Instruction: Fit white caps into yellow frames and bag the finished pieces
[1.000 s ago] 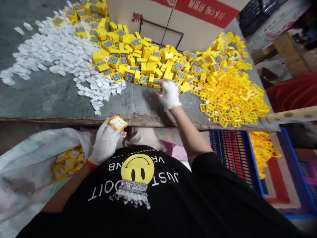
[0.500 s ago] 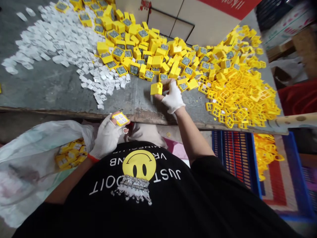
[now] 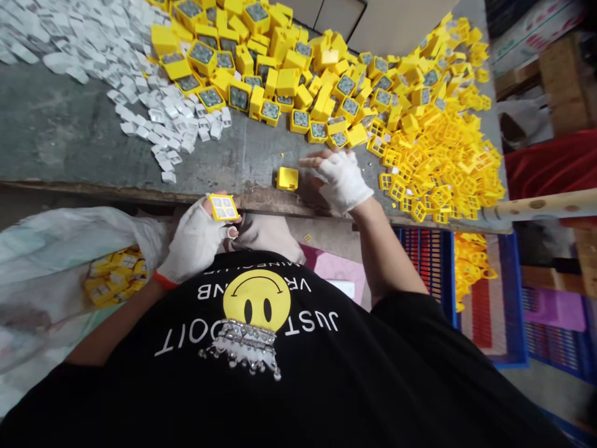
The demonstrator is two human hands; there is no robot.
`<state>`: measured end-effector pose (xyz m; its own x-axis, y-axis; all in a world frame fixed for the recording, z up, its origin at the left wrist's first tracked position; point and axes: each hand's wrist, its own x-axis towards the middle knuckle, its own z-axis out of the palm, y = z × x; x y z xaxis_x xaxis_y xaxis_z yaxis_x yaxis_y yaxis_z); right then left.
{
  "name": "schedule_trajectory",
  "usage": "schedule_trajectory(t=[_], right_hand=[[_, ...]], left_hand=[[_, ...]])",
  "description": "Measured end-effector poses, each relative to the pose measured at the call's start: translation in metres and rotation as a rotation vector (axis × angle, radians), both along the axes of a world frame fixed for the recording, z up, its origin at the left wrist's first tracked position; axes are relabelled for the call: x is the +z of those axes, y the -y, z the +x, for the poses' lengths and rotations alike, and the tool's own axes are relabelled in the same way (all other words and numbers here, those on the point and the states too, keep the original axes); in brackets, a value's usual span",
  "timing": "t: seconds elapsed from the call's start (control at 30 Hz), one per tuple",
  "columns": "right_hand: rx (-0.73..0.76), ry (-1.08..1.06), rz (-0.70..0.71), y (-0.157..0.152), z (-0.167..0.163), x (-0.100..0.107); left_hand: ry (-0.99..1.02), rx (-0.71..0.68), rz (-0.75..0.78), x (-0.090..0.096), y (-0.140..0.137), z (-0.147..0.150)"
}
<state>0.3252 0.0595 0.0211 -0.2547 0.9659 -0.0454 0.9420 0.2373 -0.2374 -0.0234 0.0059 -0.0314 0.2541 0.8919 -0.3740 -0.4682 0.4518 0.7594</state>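
Observation:
My left hand (image 3: 196,239), in a white fingerless glove, is closed on a yellow window frame (image 3: 224,208) with four white panes, held just off the table's front edge. My right hand (image 3: 342,180), gloved the same way, hovers over the table with its fingers stretched out and nothing in them. Just left of those fingertips a single yellow plastic box (image 3: 287,179) lies apart on the grey tabletop (image 3: 205,168). Behind it spreads a heap of yellow boxes (image 3: 285,82), several with grey insides facing up.
Small white plastic pieces (image 3: 158,118) cover the table's left part. Loose yellow window frames (image 3: 433,162) pile up at the right. Below the table are a plastic bag (image 3: 41,249) holding yellow pieces and a blue crate (image 3: 517,298). A large carton (image 3: 396,25) stands at the back.
My right hand has let go of the yellow box, which now lies on the table nearer the front edge, and has drawn off to the right. My left hand still holds the window frame.

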Motion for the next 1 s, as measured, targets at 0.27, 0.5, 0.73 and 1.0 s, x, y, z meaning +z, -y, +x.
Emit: schedule_trajectory(t=[0.27, 0.5, 0.73, 1.0], right_hand=[[0.342, -0.140, -0.065, -0.036, -0.038, -0.014], [0.453, -0.502, 0.008, 0.009, -0.087, 0.014], [0.470, -0.513, 0.067, 0.006, -0.091, 0.010], [0.309, -0.334, 0.046, 0.034, -0.115, -0.008]], left_hand=[[0.033, -0.003, -0.031, 0.011, 0.003, 0.006], [0.047, 0.006, 0.007, 0.021, 0.005, 0.010], [0.117, -0.002, 0.009, 0.024, 0.006, 0.012], [-0.293, 0.014, 0.217, 0.037, 0.010, 0.003]])
